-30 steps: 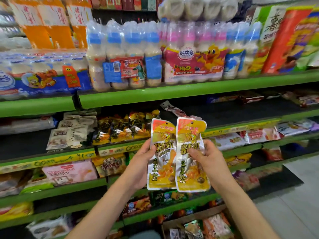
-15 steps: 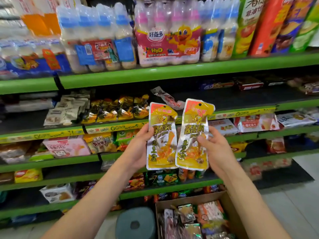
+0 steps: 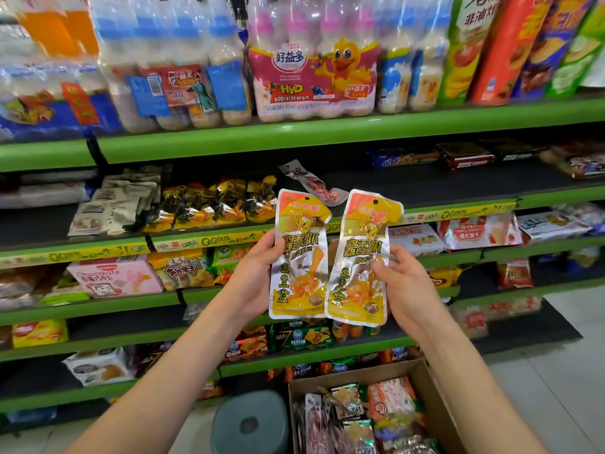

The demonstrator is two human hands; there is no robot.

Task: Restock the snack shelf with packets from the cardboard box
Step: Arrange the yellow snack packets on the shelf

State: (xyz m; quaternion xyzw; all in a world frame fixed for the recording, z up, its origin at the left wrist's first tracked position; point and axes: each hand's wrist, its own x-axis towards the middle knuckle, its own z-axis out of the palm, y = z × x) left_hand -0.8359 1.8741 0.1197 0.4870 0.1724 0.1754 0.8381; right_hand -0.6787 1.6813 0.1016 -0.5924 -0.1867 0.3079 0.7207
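Head view, stock entry, places given relative to open brown cardboard box (image 3: 435, 385) at bottom right. Held up above box, upright and side by side with edges touching: two flat yellow-and-silver foil snack packets. Left packet (image 3: 299, 257) gripped at its left edge by left hand (image 3: 253, 276), thumb across front. Right packet (image 3: 360, 257) pinched at its right edge by right hand (image 3: 406, 286), thumb on front. Inside box: loose mixed foil packets. Behind and above box: green metal snack shelf (image 3: 327, 131), tiers stocked. Left of box: round grey plastic stool (image 3: 250, 421) on floor.
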